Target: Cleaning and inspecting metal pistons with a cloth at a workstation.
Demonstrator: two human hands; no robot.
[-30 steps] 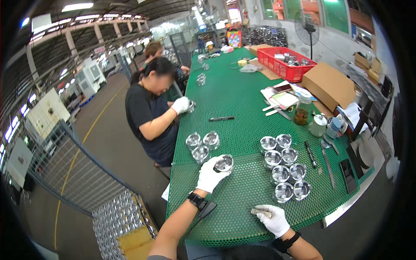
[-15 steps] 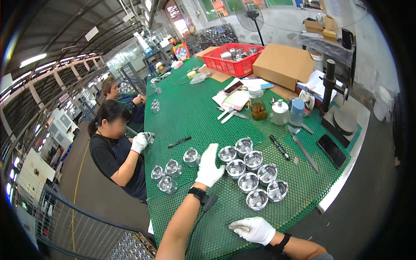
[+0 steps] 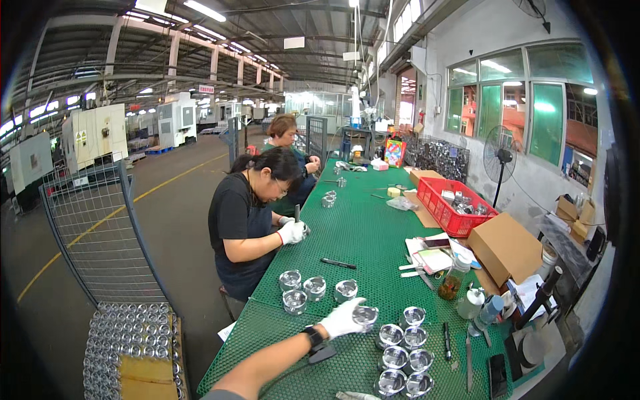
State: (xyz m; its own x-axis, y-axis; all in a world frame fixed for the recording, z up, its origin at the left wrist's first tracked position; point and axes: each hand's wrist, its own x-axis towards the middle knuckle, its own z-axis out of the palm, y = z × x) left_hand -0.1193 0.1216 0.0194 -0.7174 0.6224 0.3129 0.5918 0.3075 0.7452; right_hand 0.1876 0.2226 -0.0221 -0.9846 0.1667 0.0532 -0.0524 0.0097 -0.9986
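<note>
My left hand (image 3: 343,319), in a white glove, has its fingers closed on a shiny metal piston (image 3: 365,315). It is just above the green mesh mat, near a standing piston (image 3: 346,290). To its right, several pistons (image 3: 395,357) stand in two close rows, open ends up. Beyond my left hand to the left is a loose cluster of pistons (image 3: 294,301). Of my right hand (image 3: 357,396), only a strip of white glove shows at the lower edge; its fingers are hidden.
A green mat (image 3: 373,240) covers the long table. Pens (image 3: 339,263), a file (image 3: 469,363), a phone (image 3: 497,375), jars (image 3: 455,278) and a red basket (image 3: 460,207) lie around. Two people sit along the left side; the nearer gloved worker (image 3: 291,233) holds a part. Pistons fill a pallet (image 3: 130,333).
The view has swung up and left. My left hand has taken a piston from the rows and moved it left, toward the cluster. My right hand has mostly dropped out of view.
</note>
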